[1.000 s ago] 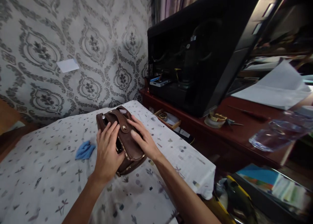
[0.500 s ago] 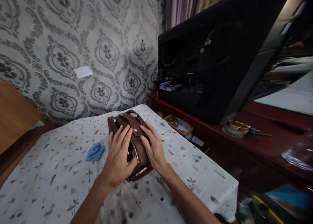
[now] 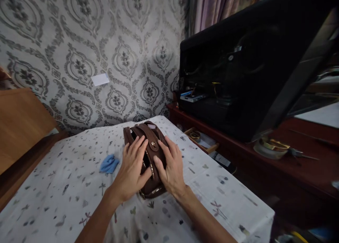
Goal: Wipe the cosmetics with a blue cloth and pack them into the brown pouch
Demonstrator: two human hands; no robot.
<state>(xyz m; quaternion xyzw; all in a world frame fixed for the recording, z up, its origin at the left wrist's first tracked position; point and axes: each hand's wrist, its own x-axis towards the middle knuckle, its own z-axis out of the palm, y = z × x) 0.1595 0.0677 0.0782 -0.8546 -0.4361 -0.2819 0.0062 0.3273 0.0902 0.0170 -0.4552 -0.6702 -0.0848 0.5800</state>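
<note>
Brown leather bag [image 3: 147,154]: lies on the white patterned cloth [image 3: 66,186], centre of scene, slightly toward the far edge. Long axis runs near-to-far, far end tipped a little to the left. Strap w/ brass snap [image 3: 153,143] crosses the top along that axis. A zip line shows between the two hands; whether the zip is open or closed cannot be told.

Left hand [image 3: 132,170]: lies flat on the left flank of the bag, fingers [image 3: 137,147] spread and pointing to the far side, palm down. No pinch; pressing contact only.

Right hand [image 3: 172,169]: lies on the right flank, fingers loosely spread, thumb [image 3: 158,164] angled in toward the zip line. Also pressing, not clamping. Both hands are equally near; the bag sits directly between them, approx. symmetric about the strap.

Blue cloth [image 3: 109,164]: crumpled, on the surface left of the bag, near the left hand but apart from it.

Surface: cloth-covered, printed w/ small dark motifs; its right corner falls away at near right.

Room: damask wallpaper [image 3: 79,41] on the far side, w/ a white card [image 3: 100,79] stuck on it. Wooden panel at left. Dark red desk [image 3: 291,172] at right carries a black open-sided case [image 3: 251,77] and a round gold-rimmed tin [image 3: 270,146].
</note>
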